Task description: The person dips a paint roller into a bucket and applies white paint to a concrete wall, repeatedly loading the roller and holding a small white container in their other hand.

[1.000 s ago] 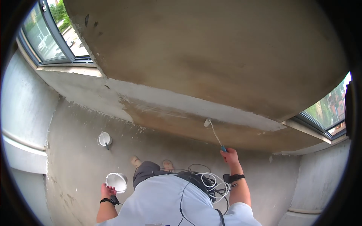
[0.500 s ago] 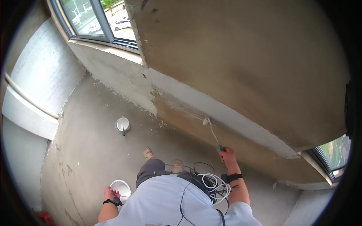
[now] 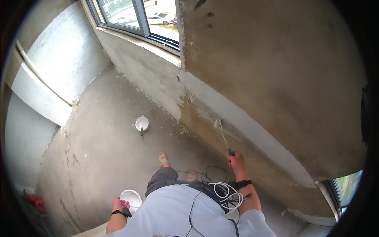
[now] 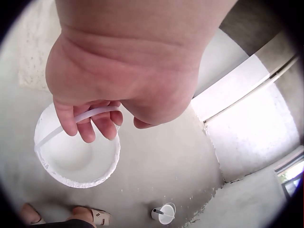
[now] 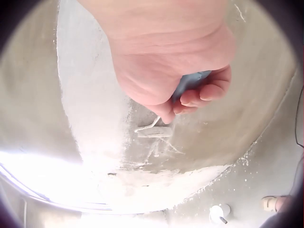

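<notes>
My right hand (image 3: 237, 160) grips the blue-green handle of a paint roller (image 3: 224, 136). Its white roller head (image 5: 154, 132) lies against the brown lower wall, beside a painted white strip (image 3: 252, 128) and over some thin white streaks. Low on my left side, a white bucket (image 4: 78, 183) hangs from its pale strap handle (image 4: 95, 112). The curled fingers of my left hand (image 3: 121, 204) hold that handle. Whitish coating covers the bucket's inside and rim.
A smaller white bucket (image 3: 146, 127) with a dark-handled tool in it stands on the grey floor (image 3: 106, 158). White cable loops (image 3: 237, 197) hang at my waist. A window (image 3: 138, 17) is at upper left. Something red (image 3: 36, 201) lies at far left.
The head view has turned left. Along the wall, the roller has shifted left to the streaks near the strip's left end. My left hand still carries the bucket.
</notes>
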Available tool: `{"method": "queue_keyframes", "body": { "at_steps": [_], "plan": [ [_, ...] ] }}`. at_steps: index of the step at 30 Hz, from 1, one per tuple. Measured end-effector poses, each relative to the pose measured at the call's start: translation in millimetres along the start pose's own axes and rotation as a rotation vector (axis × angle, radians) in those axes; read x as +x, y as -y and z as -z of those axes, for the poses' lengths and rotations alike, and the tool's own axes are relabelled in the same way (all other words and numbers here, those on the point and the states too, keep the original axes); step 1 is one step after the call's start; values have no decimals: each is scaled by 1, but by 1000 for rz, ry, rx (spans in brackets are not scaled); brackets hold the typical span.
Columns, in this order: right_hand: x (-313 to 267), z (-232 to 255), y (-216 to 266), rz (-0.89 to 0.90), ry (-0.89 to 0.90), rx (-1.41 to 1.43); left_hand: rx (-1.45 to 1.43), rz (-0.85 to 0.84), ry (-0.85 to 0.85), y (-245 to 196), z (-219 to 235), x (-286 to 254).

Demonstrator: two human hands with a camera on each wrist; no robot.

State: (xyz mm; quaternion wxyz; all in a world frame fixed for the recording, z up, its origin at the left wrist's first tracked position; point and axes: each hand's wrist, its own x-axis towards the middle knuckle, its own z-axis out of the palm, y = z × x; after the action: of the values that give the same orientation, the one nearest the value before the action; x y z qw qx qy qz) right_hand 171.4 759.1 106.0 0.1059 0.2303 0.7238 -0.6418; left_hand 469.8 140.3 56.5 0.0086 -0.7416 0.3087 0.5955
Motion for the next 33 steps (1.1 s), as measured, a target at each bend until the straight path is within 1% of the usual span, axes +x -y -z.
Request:
{"method": "queue_keyframes", "body": {
  "at_steps": [2, 4, 6, 9, 11, 12, 14, 16, 18, 20, 23, 24, 26, 27, 29, 33],
  "plan": [
    [-5, 3, -2, -32, 9, -30, 2, 29, -7, 2, -5, 9],
    [-14, 10, -2, -13, 10, -29, -4, 30, 5, 5, -11, 13],
    [-21, 18, -14, -2, 12, -29, -6, 34, 10, 7, -14, 18],
    [-29, 34, -30, -19, -40, 13, 36, 34, 54, 4, -24, 28],
    [-42, 48, -37, -64, -98, 98, 89, 22, 73, 1, -33, 32],
    [-49, 56, -42, -64, -104, 99, 94, 22, 76, -1, -41, 25],
    [-61, 76, -55, -86, -149, 73, 155, -30, 74, -5, -62, 8],
    [-77, 91, -65, -93, -192, 86, 181, -37, 106, -10, -79, 7],
    [-93, 106, -72, -102, -242, 100, 252, -81, 140, -15, -100, 0],
    [-113, 121, -76, -99, -286, 136, 267, -72, 154, -21, -115, 22],
    [-136, 141, -90, -78, -372, 241, 340, -94, 198, -32, -144, 23],
    [-143, 148, -93, -81, -392, 253, 351, -120, 195, -34, -152, 13],
    [-160, 161, -100, -82, -437, 151, 389, -149, 197, -37, -165, 6],
    [-167, 164, -102, -91, -460, 159, 363, -154, 202, -39, -171, 6],
    [-175, 170, -100, -70, -550, -116, 355, -162, 222, -44, -187, 5],
    [-188, 174, -88, -38, -611, -50, 396, -185, 232, -53, -205, -2]
  ]
}}
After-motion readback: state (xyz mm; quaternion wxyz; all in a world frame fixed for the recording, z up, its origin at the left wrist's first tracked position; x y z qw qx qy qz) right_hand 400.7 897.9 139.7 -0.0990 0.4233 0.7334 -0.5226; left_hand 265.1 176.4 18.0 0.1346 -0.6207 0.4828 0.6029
